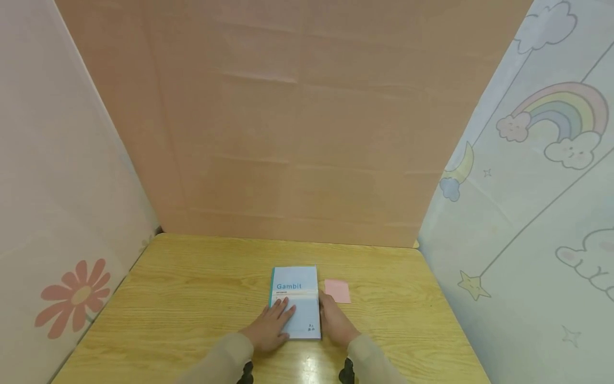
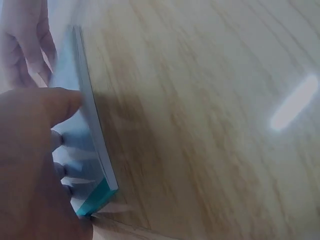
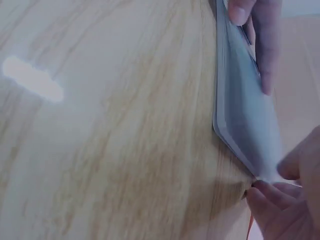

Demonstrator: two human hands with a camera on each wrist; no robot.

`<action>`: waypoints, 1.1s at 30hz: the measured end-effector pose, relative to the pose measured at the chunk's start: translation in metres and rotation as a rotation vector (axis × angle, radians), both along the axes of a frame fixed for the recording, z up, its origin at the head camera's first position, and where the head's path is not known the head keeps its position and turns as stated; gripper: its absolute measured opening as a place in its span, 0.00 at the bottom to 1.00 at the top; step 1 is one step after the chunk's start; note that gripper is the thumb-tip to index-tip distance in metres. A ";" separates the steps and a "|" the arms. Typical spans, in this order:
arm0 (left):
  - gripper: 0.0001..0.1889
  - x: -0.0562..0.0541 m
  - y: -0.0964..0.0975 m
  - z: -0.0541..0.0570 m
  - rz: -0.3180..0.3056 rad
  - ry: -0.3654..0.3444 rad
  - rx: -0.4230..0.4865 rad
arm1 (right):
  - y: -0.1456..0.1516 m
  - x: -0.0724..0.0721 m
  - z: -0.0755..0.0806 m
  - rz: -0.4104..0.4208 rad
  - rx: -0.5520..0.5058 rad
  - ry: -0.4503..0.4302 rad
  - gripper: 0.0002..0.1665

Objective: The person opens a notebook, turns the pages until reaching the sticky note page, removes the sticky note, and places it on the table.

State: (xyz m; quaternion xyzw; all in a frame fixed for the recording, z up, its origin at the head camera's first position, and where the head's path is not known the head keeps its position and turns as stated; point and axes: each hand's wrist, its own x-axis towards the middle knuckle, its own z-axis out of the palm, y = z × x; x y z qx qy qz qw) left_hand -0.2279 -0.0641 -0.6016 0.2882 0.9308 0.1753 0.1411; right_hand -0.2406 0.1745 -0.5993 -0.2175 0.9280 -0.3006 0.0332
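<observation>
A pale blue notebook [image 1: 296,314] with "Gambit" on its cover and a teal spine lies closed on the wooden table. My left hand [image 1: 269,326] rests on the lower left of the cover, fingers spread and fairly straight. In the left wrist view its thumb [image 2: 65,102] reaches the notebook's near edge. My right hand [image 1: 337,322] is at the right edge. The right wrist view shows its thumb [image 3: 292,167] above that edge and its fingertips [image 3: 260,195] below, pinching the notebook near a corner.
A pink sticky note [image 1: 338,291] lies just right of the notebook, beyond my right hand. The wooden table [image 1: 201,288] meets a brown backing sheet [image 1: 297,133] behind, with printed sheets [image 1: 518,213] along the sides. Light glares off the tabletop at the front.
</observation>
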 end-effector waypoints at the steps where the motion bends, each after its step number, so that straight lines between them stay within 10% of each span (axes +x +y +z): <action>1: 0.36 0.001 0.000 0.002 0.000 -0.004 -0.005 | 0.000 0.000 0.001 -0.010 0.002 0.001 0.27; 12: 0.35 0.001 0.002 0.013 -0.009 0.010 -0.064 | -0.003 0.001 -0.001 0.053 0.316 -0.039 0.36; 33: 0.35 -0.003 0.002 0.011 -0.011 0.028 -0.067 | -0.008 0.003 0.006 0.051 0.349 -0.028 0.36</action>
